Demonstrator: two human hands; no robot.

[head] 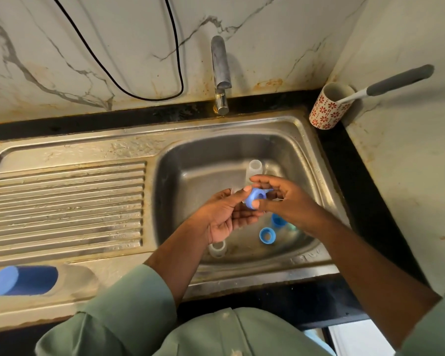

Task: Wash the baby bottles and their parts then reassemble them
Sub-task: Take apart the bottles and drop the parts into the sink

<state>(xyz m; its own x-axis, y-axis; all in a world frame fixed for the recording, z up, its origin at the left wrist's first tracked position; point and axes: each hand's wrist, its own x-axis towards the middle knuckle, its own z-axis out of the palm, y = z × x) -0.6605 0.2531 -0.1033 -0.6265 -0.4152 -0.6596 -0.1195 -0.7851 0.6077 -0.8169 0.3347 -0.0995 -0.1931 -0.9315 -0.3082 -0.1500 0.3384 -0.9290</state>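
Between both hands, over the sink basin [188, 160], sits a blue collar ring [255, 199]: left hand [226, 217] pinches it, right hand [280, 199] grips its far side (likely rubbing it clean); other parts wait below.

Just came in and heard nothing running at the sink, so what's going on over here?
A person stands at the steel sink, holding a blue bottle ring over the basin between both hands: the left hand supports it and the right hand pinches it. A clear bottle, another clear bottle, a second blue ring and a blue piece sit in the basin. No water shows at the tap. A blue cap lies on the drainboard.
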